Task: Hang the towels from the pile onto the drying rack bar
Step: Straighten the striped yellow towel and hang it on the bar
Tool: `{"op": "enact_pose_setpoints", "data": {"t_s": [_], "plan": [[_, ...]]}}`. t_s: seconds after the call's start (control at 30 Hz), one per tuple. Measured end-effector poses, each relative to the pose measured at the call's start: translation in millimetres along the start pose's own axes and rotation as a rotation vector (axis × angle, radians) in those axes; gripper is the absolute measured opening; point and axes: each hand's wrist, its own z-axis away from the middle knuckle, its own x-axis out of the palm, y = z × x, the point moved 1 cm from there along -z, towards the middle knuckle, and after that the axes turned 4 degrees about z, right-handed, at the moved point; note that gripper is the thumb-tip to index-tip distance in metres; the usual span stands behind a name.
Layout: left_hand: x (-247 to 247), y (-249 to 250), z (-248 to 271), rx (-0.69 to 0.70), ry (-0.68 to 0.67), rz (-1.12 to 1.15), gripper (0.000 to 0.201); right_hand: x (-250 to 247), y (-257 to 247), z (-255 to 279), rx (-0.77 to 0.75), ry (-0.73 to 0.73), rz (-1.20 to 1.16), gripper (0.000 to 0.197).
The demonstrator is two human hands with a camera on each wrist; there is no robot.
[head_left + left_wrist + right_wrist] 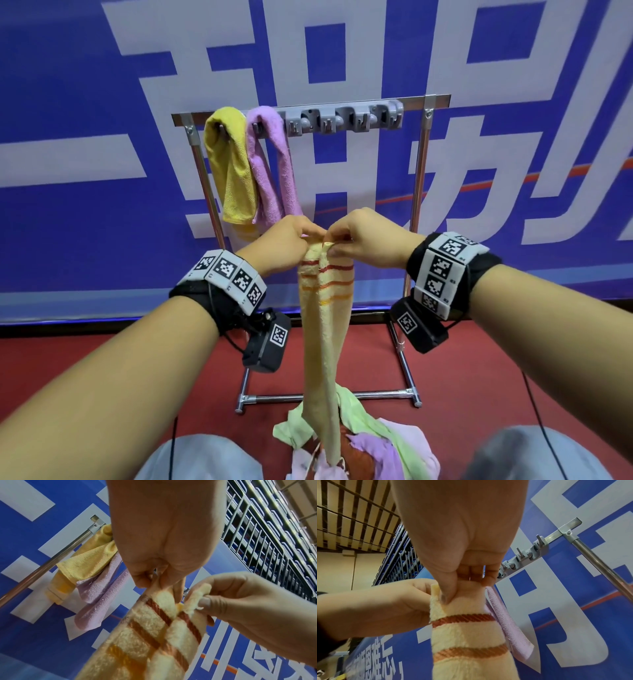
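Both hands meet in front of the rack (pixel 416 192), below its bar (pixel 416 100). The left hand (pixel 286 240) and right hand (pixel 368 240) each pinch the top edge of a cream towel (pixel 325 325) — fingers clamped on the cloth, the 2 grips almost touching. From the left wrist view, the left hand (pixel 164 536) nips 1 corner between thumb and fingers while the right hand (pixel 248 608) presses its thumb on the neighbouring fold. From the right wrist view, the right hand (pixel 458 534) has its thumb down on the towel (pixel 467 635) and its fingers curled behind it; the left hand (pixel 376 608) grips the edge alongside.

The towel hangs straight down from the hands in a narrow column, with red and orange stripes near its top. Its lower end reaches into the pile (pixel 359 452) of green, lilac and rust cloths on the red floor (pixel 479 377), just in front of the rack's foot.

2 towels are draped over the left end of the bar — a yellow towel (pixel 229 164) and, touching it on the right, a lilac towel (pixel 270 161). To their right on the bar is a grey hook strip (pixel 342 118). Behind the rack stands a blue banner (pixel 68 102) with white characters.
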Motion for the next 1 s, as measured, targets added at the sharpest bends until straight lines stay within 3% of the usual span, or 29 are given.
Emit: {"op": "enact_pose_setpoints", "data": {"t_s": [0.1,0.27,0.43,0.67,0.8,1.0], "plan": [[0.1,-1.1,-0.9,0.002,0.030,0.090,0.027,2.4,5.8,1.1,0.031,0.049,-0.046,0.012],[0.2,-6.6,-6.2,0.005,0.145,0.144,0.024,3.9,9.1,1.6,0.114,0.137,-0.135,0.017],[1.0,-8.4,-5.4,0.001,0.150,0.255,0.014,5.4,9.4,2.3,0.109,0.159,-0.134,0.015],[2.5,-7.9,-6.5,-0.018,0.129,0.263,0.029,8.4,11.4,1.5,0.106,0.234,-0.090,0.014],[3.7,-6.5,-7.6,-0.020,0.156,0.284,0.019,8.0,9.4,1.8,0.122,0.241,-0.126,0.013],[7.0,-3.9,-6.8,-0.039,0.168,0.284,0.023,8.3,8.8,5.6,0.147,0.236,-0.141,0.012]]}}
